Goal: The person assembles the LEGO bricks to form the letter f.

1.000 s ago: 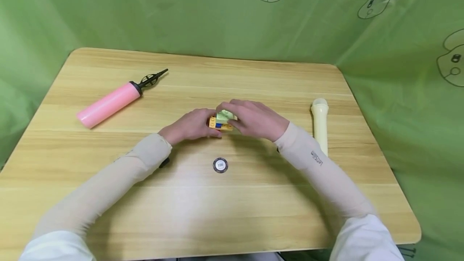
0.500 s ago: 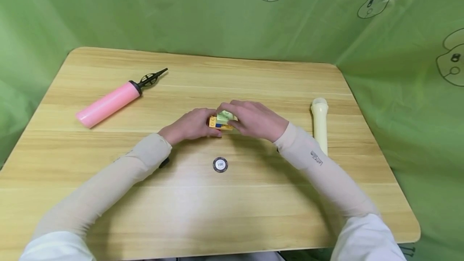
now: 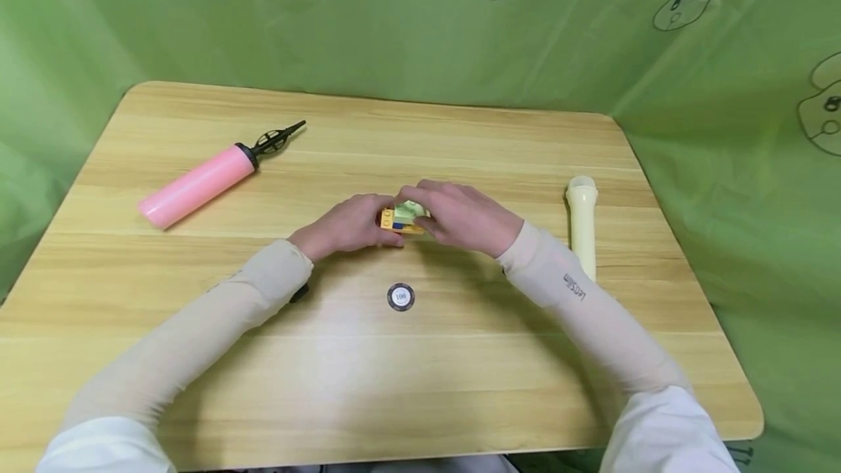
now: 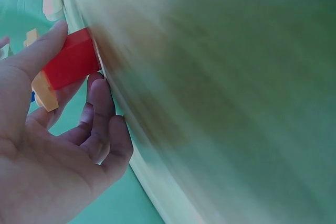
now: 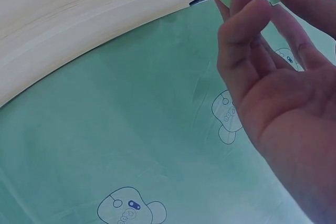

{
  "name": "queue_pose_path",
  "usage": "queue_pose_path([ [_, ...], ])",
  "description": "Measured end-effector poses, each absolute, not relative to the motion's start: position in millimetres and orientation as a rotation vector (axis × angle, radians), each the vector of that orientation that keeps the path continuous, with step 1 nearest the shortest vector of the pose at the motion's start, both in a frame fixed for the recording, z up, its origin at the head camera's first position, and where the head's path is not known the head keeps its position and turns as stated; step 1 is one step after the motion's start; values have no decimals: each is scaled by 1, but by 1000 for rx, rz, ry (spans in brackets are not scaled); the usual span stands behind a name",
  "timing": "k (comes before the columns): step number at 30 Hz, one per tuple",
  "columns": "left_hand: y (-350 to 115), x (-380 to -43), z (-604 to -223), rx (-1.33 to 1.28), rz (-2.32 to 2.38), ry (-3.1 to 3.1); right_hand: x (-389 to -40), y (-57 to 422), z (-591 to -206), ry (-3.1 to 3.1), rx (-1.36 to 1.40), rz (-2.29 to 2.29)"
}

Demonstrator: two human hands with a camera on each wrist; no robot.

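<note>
My left hand (image 3: pixel 348 223) grips a small stack of toy building bricks near the middle of the table. In the left wrist view, its thumb and fingers lie along a red brick (image 4: pixel 76 59) with its end right at the tabletop, and a yellow brick (image 4: pixel 46 92) is joined to it. On the yellow brick (image 3: pixel 387 219) in the head view sits a blue brick (image 3: pixel 398 225), mostly covered. A pale green brick (image 3: pixel 409 209) tops the stack, pinched between the thumb and fingers of my right hand (image 3: pixel 463 216). That hand's fingers hide part of it.
A pink balloon pump (image 3: pixel 200 186) with a black nozzle lies at the left. Toward the right edge lies a cream microphone-shaped object (image 3: pixel 582 221), partly behind my right forearm. A poker chip (image 3: pixel 401 297) marked 100 is on the table (image 3: pixel 394 400) in front of the hands. Green curtain surrounds the back.
</note>
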State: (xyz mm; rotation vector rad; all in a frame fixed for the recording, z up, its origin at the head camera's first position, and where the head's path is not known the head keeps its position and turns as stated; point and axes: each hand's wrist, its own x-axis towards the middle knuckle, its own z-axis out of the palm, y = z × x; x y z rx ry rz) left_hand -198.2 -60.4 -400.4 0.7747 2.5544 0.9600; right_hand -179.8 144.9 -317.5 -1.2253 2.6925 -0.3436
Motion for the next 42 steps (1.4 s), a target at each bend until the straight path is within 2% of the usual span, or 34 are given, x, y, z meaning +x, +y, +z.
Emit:
queue_pose_path([
  [15, -58, -197, -400, 738, 971, 2515, -178, 145, -320, 2682, -1200, -335],
  [22, -57, -196, -401, 689, 926, 2523, -182, 152, -324, 2681, -1277, -384],
  [32, -58, -197, -401, 840, 1035, 2519, -185, 156, -327, 2727, -1342, -428],
  [42, -55, -195, -395, 707, 1111, 2495, -193, 159, -327, 2730, -1315, -487],
])
